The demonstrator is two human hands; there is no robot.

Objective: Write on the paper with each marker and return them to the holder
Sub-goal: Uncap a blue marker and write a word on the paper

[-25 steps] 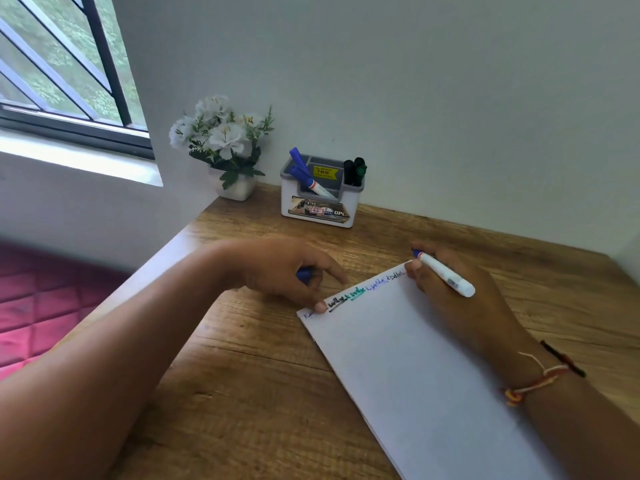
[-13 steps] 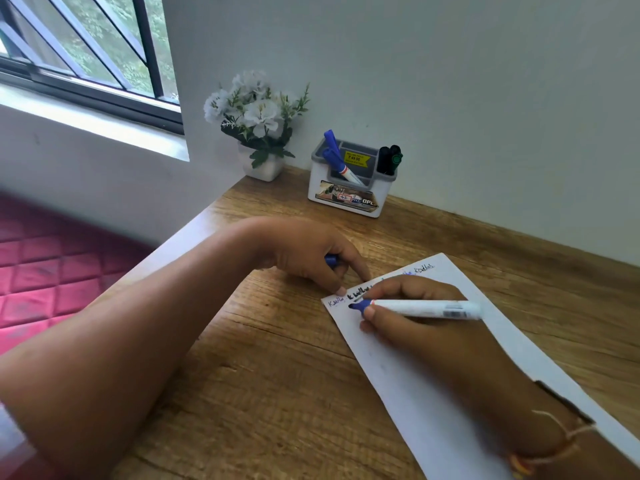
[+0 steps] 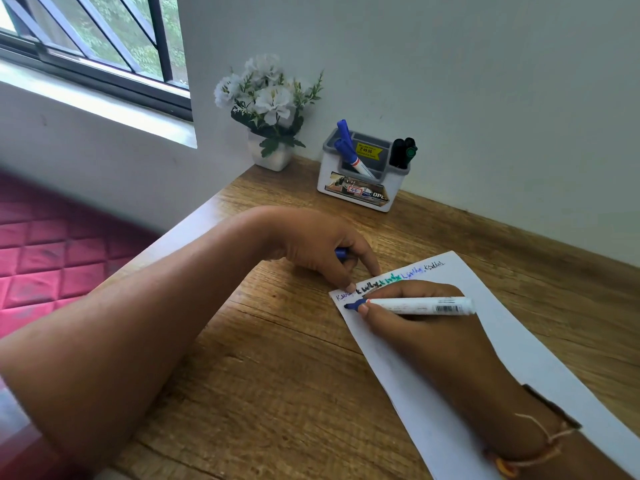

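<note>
While the right hand [image 3: 419, 330] writes, its fingers curl round a white marker [image 3: 420, 305], pinching it low by the blue tip. The tip touches the paper [image 3: 512, 327], which lies on the desk [image 3: 277, 393] in front of the holder [image 3: 360, 192], nearer the person.

The left hand [image 3: 318, 244], also in front of the holder, presses two fingertips on the paper's top corner. It grips something blue, probably the cap [image 3: 341, 253], in its curled fingers.

The marker looks light, stiff and smooth, best held low on the barrel. The paper looks thin and likely to slide unless pinned.

The cap is mostly hidden. The words on the paper are too small to read. The right hand covers part of the paper, and the frame cuts off its near end. Blue and dark markers stand in the holder; their number is unclear.
</note>
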